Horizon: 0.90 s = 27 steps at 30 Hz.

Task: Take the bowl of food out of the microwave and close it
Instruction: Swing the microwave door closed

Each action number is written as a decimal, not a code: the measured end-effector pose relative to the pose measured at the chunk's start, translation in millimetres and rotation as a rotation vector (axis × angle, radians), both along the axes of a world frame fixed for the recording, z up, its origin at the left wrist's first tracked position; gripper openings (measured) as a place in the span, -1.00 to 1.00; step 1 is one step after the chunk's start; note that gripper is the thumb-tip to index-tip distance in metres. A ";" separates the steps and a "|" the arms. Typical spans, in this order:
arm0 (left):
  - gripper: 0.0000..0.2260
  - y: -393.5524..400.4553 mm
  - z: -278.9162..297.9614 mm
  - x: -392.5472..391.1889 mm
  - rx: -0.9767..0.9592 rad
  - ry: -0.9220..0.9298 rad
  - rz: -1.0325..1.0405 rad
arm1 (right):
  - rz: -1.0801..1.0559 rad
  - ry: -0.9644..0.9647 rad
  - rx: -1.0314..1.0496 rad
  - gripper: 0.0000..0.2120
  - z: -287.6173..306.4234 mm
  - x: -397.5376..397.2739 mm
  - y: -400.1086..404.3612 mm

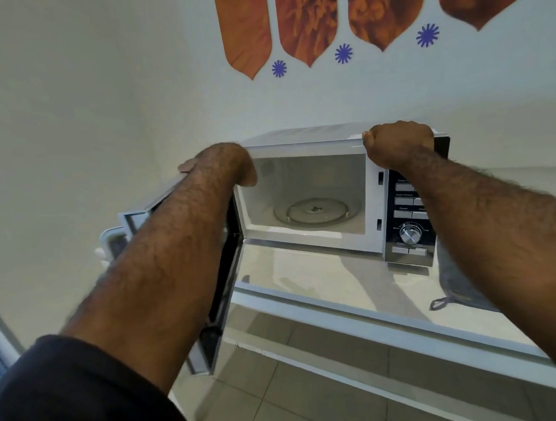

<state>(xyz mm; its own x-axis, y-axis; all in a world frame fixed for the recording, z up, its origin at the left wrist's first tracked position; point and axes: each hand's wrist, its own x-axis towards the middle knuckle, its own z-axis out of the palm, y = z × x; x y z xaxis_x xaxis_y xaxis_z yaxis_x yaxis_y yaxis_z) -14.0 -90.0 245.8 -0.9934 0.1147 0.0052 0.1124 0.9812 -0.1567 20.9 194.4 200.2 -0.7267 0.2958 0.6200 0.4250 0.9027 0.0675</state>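
Note:
A white microwave (302,137) stands on a pale shelf with its door (224,277) swung wide open to the left. Its cavity holds only the glass turntable (315,211); no bowl of food is in view. My left hand (224,163) curls over the top edge of the open door and grips it. My right hand (398,143) rests as a closed fist on the microwave's top front edge, above the control panel (410,232).
The shelf (325,280) has a white front rim, with tiled floor below. A grey cloth (457,286) with a loop lies right of the microwave. A wall stands close on the left, behind the open door.

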 end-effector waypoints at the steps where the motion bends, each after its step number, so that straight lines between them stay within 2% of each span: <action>1: -0.44 7.7 1.0 3.3 -0.006 -0.006 -0.016 | 0.003 0.001 0.003 -0.50 -0.4 -0.3 0.2; 8: -0.41 54.3 20.0 31.5 0.034 -0.027 -0.178 | 0.005 0.012 0.028 -0.50 -1.5 -1.4 2.3; 12: -0.42 38.3 51.1 60.3 0.062 0.109 -0.255 | 0.018 0.032 0.029 -0.51 -2.9 -3.3 4.7; 15: -0.40 10.0 60.7 59.0 0.125 -0.019 -0.215 | 0.017 0.025 0.037 -0.51 -2.5 -2.6 3.6; 18: -0.32 -18.1 45.4 37.8 0.151 -0.154 -0.196 | 0.030 0.024 0.046 -0.50 -2.6 -1.3 2.1; 20: -0.27 -27.8 28.5 20.8 0.202 -0.246 -0.253 | 0.028 0.024 0.041 -0.50 -2.8 0.0 2.4; 22: -0.23 -30.4 15.0 13.6 0.331 -0.337 -0.332 | 0.026 0.031 0.036 -0.50 -2.8 0.4 1.8; 24: -0.25 -26.0 9.4 12.8 0.422 -0.355 -0.399 | 0.022 0.042 0.036 -0.50 -2.9 0.8 1.0; 27: -0.34 -10.1 7.7 13.1 0.414 -0.271 -0.462 | 0.031 0.053 0.027 -0.49 -3.7 2.2 0.5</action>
